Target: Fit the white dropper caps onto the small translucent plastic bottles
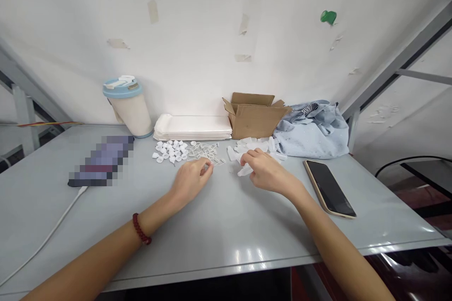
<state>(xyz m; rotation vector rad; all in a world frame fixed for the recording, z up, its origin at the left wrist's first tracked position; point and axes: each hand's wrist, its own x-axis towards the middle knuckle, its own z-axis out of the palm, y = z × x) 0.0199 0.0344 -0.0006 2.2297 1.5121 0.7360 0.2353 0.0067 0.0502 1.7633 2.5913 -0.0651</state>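
My left hand (pixel 192 179) is closed in a pinch, thumb against forefinger, just in front of a pile of thin, pale looped plastic pieces (pixel 205 150). What lies between those fingertips is too small to make out. To its left are several small white plastic caps (pixel 171 150). My right hand (pixel 265 170) curls its fingers down around a translucent plastic tube (pixel 244 170), at the near edge of a heap of similar translucent pieces (pixel 252 143). The fingertips of this hand are partly hidden.
Behind the piles are stacked flat white boxes (pixel 194 127) and an open cardboard box (pixel 259 120). A light blue cloth (pixel 314 131) lies right of them, with a phone (pixel 330 188) in front. A lidded cup (pixel 129 108) and a blurred device (pixel 102 160) on a white cable occupy the left.
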